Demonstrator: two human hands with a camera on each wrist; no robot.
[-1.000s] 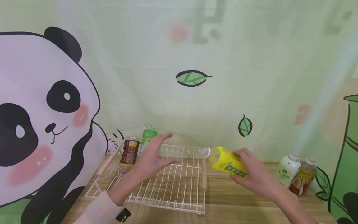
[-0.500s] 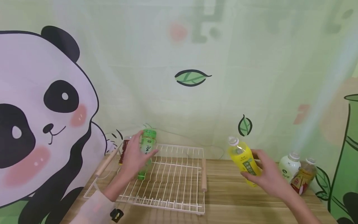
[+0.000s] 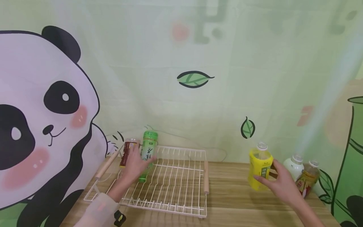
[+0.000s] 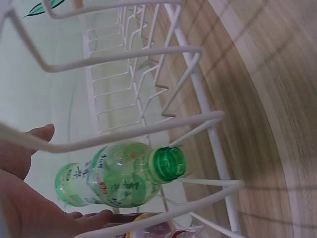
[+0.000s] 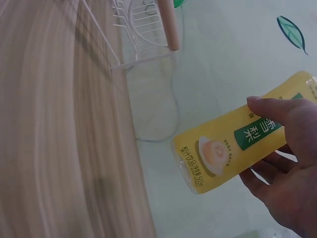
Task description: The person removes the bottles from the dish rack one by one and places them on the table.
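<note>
My right hand [image 3: 283, 183] grips a yellow-labelled drink bottle [image 3: 259, 170] by its side. It is held upright right of the rack, and in the right wrist view its base end [image 5: 188, 171] points toward the rack, with my thumb across the label. On the left, my left hand [image 3: 134, 165] has its fingers spread at two bottles leaning upside down in the white wire rack [image 3: 181, 186]. One is a green tea bottle [image 4: 124, 173], mouth down and tilted, with my thumb apart from it. The other, a dark red-labelled bottle [image 3: 124, 154], is partly hidden behind my fingers.
Wooden handles [image 3: 206, 177] flank the rack on the wood-grain table [image 3: 232, 201]. At the right edge stand a white bottle [image 3: 293, 167] and a brown drink bottle [image 3: 308, 179], partly overlapped by my right hand. A panda-print cloth [image 3: 158, 104] hangs behind.
The yellow bottle has moved right, away from the rack, and turned from nearly level to upright in my right hand. My left hand has moved left, to the bottles in the rack.
</note>
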